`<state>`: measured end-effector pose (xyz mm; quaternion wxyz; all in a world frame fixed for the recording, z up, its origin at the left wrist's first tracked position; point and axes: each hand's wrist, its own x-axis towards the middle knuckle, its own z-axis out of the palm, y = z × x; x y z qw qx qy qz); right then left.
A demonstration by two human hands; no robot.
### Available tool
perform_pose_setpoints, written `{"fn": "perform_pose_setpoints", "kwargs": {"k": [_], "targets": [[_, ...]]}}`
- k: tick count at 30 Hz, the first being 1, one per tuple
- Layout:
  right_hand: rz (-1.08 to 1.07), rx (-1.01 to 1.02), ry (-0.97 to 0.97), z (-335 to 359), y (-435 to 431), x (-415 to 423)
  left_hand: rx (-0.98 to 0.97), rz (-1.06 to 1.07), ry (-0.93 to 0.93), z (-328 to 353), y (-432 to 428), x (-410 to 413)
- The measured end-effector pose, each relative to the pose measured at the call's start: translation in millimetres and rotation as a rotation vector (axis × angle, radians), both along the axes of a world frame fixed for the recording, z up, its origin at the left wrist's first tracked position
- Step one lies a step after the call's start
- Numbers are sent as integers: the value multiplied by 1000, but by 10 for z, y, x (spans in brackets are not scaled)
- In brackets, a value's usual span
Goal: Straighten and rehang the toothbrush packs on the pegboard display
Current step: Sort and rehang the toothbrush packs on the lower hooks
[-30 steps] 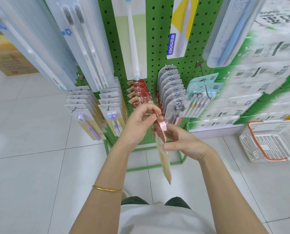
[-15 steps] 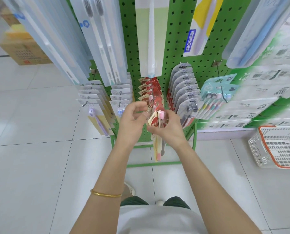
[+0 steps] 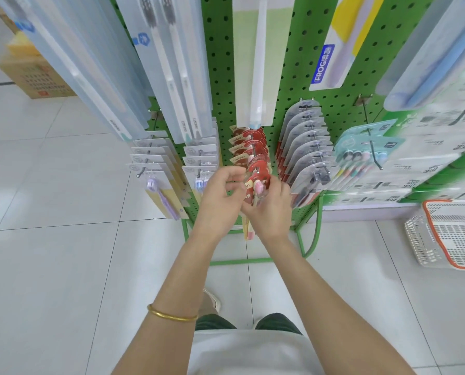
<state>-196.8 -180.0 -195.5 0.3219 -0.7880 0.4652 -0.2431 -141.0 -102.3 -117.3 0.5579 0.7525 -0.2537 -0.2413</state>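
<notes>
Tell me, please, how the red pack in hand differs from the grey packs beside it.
The left hand and right hand grip the red pack; the grey packs hang untouched. The red pack shows a pink brush head, the grey packs dark ones. Both hold toothbrushes.

Row of red packs (image 3: pixel 254 154) hemmed in: white packs (image 3: pixel 200 158) close left, grey packs (image 3: pixel 304 142) close right, long pack (image 3: pixel 254 63) overhanging. Open floor (image 3: pixel 63 266) in front; basket (image 3: pixel 420 239) well right.
</notes>
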Motion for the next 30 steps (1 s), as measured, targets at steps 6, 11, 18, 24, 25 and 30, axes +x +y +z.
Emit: {"fn": "perform_pose_setpoints", "kwargs": {"k": [6, 11, 18, 24, 25, 30], "targets": [[-34, 46, 18, 47, -79, 169, 7, -4, -8, -23, -31, 46], [-78, 27, -52, 93, -13, 222, 27, -12, -10, -36, -36, 57], [14, 93, 24, 70, 2, 143, 55, -2, -12, -52, -72, 35], [42, -119, -10, 63, -161, -76, 54, -27, -26, -80, -82, 5], [33, -176, -51, 121, -208, -79, 50, -26, -23, -79, -82, -2], [76, -206, -135, 473, -555, 118, 56, -23, -8, -85, -61, -29]]}}
